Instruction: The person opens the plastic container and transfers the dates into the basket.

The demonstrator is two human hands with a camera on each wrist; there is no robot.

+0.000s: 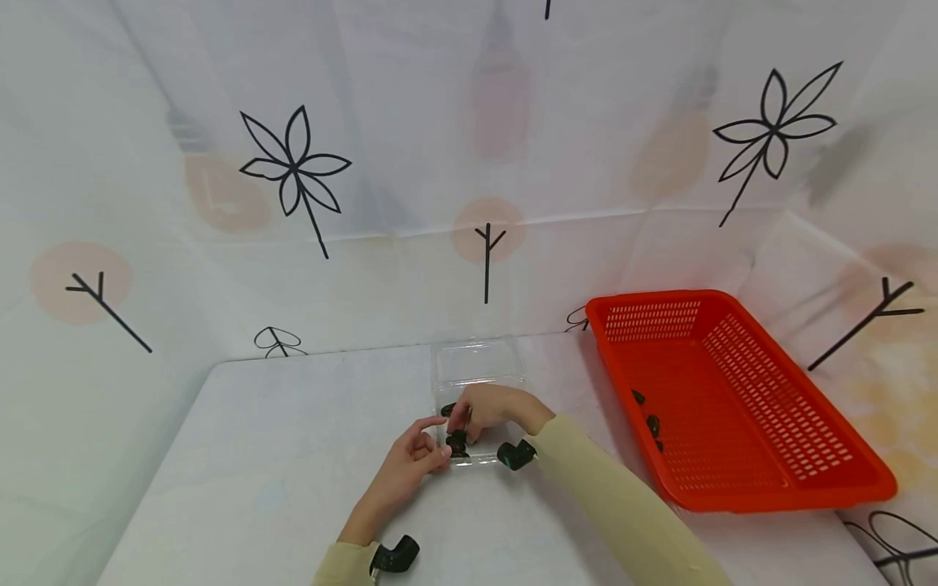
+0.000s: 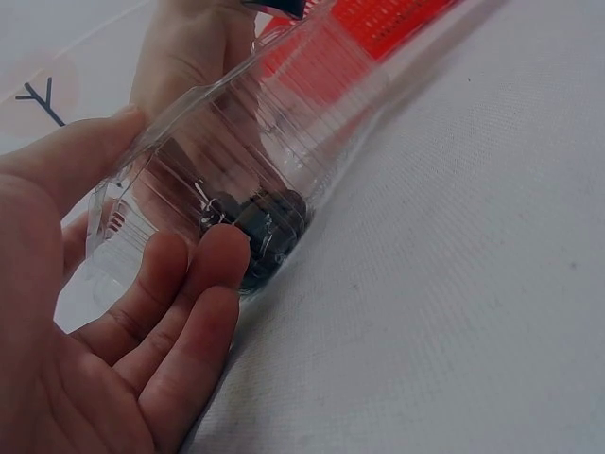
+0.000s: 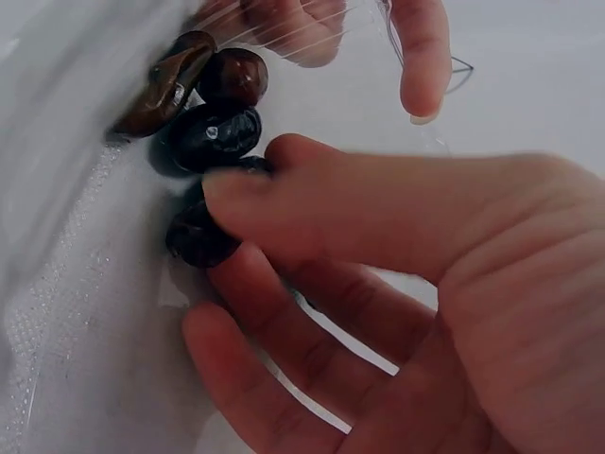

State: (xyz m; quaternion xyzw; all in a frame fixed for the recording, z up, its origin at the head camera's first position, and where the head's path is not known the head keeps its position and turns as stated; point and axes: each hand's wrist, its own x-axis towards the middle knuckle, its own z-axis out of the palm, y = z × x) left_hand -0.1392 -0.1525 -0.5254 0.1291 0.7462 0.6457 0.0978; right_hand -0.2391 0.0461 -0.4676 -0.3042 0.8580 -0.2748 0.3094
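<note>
A clear plastic box (image 1: 484, 459) stands on the white table with its hinged lid (image 1: 476, 358) folded back. Dark, glossy oval pieces (image 3: 213, 137) lie in a row along one wall inside it; their kind is unclear. My right hand (image 1: 487, 409) reaches into the box and pinches one dark oval piece (image 3: 198, 235) between thumb and fingers, at the end of the row. At the near left corner, my left hand (image 1: 410, 464) holds the box, one finger over the rim and the others curled against the outer wall.
To the right stands a red slotted basket (image 1: 747, 391) with a few dark pieces (image 1: 652, 425) along its left side. A patterned white cloth (image 1: 396, 293) hangs behind the table. Each wrist wears a small black device (image 1: 396, 555).
</note>
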